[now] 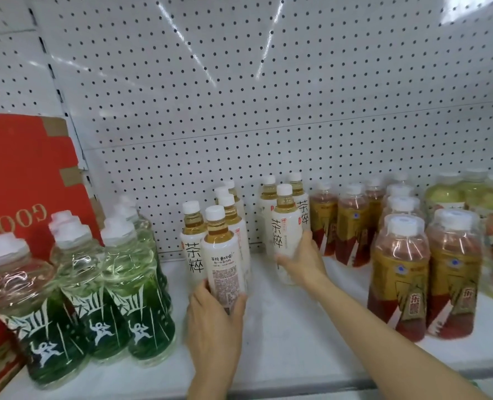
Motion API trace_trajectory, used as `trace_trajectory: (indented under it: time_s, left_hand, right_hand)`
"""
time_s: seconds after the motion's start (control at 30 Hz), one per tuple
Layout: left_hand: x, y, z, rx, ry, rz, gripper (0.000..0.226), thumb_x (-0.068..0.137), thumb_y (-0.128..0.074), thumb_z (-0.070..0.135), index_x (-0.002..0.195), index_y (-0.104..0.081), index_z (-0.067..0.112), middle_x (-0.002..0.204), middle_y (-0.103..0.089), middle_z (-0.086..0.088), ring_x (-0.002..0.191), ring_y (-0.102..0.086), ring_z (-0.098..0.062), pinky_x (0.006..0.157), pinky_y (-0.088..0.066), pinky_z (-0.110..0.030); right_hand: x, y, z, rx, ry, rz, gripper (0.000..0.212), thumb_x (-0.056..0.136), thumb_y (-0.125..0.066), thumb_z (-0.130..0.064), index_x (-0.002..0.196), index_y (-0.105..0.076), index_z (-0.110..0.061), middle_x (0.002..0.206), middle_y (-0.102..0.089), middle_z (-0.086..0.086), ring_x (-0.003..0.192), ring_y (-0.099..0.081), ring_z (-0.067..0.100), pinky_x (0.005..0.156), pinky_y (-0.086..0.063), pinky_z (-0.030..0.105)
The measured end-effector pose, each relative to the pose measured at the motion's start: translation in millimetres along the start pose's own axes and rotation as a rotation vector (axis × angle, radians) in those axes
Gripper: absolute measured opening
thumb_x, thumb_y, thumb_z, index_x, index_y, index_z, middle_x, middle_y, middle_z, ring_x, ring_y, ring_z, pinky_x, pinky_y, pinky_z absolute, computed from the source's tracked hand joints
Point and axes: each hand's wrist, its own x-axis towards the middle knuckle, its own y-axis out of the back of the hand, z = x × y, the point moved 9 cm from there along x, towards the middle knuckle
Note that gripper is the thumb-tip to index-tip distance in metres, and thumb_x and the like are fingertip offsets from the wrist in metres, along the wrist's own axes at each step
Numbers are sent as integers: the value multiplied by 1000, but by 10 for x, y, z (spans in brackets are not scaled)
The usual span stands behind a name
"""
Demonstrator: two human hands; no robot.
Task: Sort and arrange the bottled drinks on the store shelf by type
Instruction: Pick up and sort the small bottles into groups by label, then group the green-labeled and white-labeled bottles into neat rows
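On the white store shelf (282, 327), types mostly stand grouped; left hand (213, 319) and right hand (303, 262) each grip a white-labelled tea bottle (225, 255), (285, 235), closing that group's gap.

Both hands engaged, arms reaching forward.
Left hand (215, 321) is wrapped round a bottle's base; right hand (303, 262) is curled round another's lower body.

Bare white shelf (311, 321) runs from the front edge at lower centre back toward the pegboard (239, 96), between the white-labelled tea bottles (225, 255) and the red-and-gold bottles (398, 278) at right. Green bottles (104, 284) and a red carton (23, 183) wall off the left. Above every cap, the upper frame is open.
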Motion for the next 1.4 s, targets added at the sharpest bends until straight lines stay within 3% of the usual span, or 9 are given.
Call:
trace_trajectory:
  time_s: [0.37, 0.53, 0.77, 0.93, 1.03, 1.1, 1.17, 1.27, 1.4]
  left_hand:
    - [86, -144, 148, 42, -45, -109, 80, 72, -73, 65, 133, -50, 20, 125, -58, -2, 114, -57, -23, 92, -54, -43]
    - [11, -348, 435, 43, -108, -165, 77, 73, -75, 63, 131, -52, 17, 124, -58, -2, 115, -57, -24, 93, -51, -42]
    - [155, -773, 803, 58, -121, -252, 65, 81, -74, 53, 126, -54, 10, 124, -63, -7, 113, -60, -27, 88, -49, -36]
    - [207, -988, 954, 106, -134, -271, 68, 84, -70, 55, 128, -52, 7, 128, -59, -12, 119, -57, -31, 94, -49, -41]
    - [178, -984, 932, 30, -181, -331, 66, 83, -74, 51, 131, -53, 11, 128, -60, -8, 120, -57, -28, 96, -49, -41]
    - [163, -653, 874, -109, -240, -178, 66, 81, -78, 42, 136, -52, 15, 131, -58, -3, 123, -54, -23, 101, -47, -39]
    - [123, -26, 755, -209, -280, 207, 70, 80, -81, 31, 139, -47, 14, 134, -52, -4, 126, -47, -21, 107, -41, -36]
    - [274, 379, 342, -296, -68, 407, 88, 77, -83, 22, 147, -31, 12, 143, -40, -11, 133, -38, -27, 111, -37, -45]
    - [644, 22, 11, -244, 145, 47, 102, 81, -79, 23, 155, -9, 29, 141, -42, -16, 123, -53, -39, 99, -49, -55]
  right_hand:
    - [-176, 85, 69, -22, 100, -67, 82, 76, -83, -25, 136, -29, -15, 138, -50, 5, 125, -51, 25, 100, -48, 48]
    - [-212, 265, 103, -69, 22, 69, 70, 79, -79, -23, 130, -33, -12, 129, -53, 9, 114, -57, 30, 87, -50, 42]
    - [-148, 443, 213, -58, -99, 244, 76, 85, -71, -18, 141, -21, -11, 135, -44, 19, 120, -49, 38, 90, -47, 48]
    - [-121, 491, 280, -10, -100, 309, 89, 88, -64, -12, 153, -4, -8, 146, -34, 24, 131, -40, 41, 106, -39, 52]
    - [-170, 521, 207, 34, -66, 349, 92, 88, -61, -4, 155, 4, -6, 159, -15, 21, 147, -15, 35, 120, -19, 48]
    - [-329, 602, -24, 41, 98, 472, 85, 90, -56, -1, 155, -1, -3, 162, -7, 18, 150, -5, 29, 123, -10, 42]
    - [-660, 657, -426, 57, 423, 602, 72, 93, -53, -5, 154, -14, -1, 160, -18, 16, 149, -10, 21, 123, -9, 33]
    - [-893, 257, -833, 59, 698, 359, 59, 95, -53, -16, 149, -30, -5, 151, -36, 11, 142, -27, 19, 119, -22, 32]
    - [-710, -370, -888, -56, 612, 63, 77, 96, -58, -25, 155, -10, -13, 160, -21, 6, 147, -17, 20, 119, -14, 28]
